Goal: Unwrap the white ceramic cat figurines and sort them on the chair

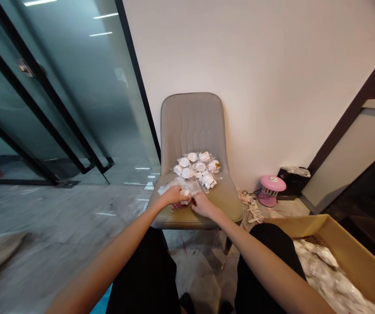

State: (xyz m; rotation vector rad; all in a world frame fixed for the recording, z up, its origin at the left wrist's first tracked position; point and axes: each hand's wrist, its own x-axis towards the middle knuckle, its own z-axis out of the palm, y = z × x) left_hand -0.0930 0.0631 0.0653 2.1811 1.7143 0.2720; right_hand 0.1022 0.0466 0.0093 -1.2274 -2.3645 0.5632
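Glass partition (59, 87) on the left, white wall (272, 87) behind, and a beige chair (192, 126) against it. What's logged on the seat?

Item one: a heap of white bagged pieces (196, 168), in clear plastic, with small pink-and-yellow markings on some. It lies at the seat's middle, against the backrest.

Item two?

One bagged piece (185, 196), at the seat's front edge, held between both hands. A loose clear bag (171, 186) trails from it to the left.

State of the hands?

Left hand (174, 196): curled closed over the piece, grasping it. Right hand (203, 206): up against the same piece, fingers bunched; grip or mere touch, I cannot tell.

Step in hand?

Both hands are working at that single piece, apart from the heap.

And what does that position call for?

Both hands are taken up, so neither is free for the heap.

Floor items?

Pink lamp (271, 189), black box (292, 181), tangled cords (253, 209), and a cardboard box (354, 248) holding more white bags (325, 270).
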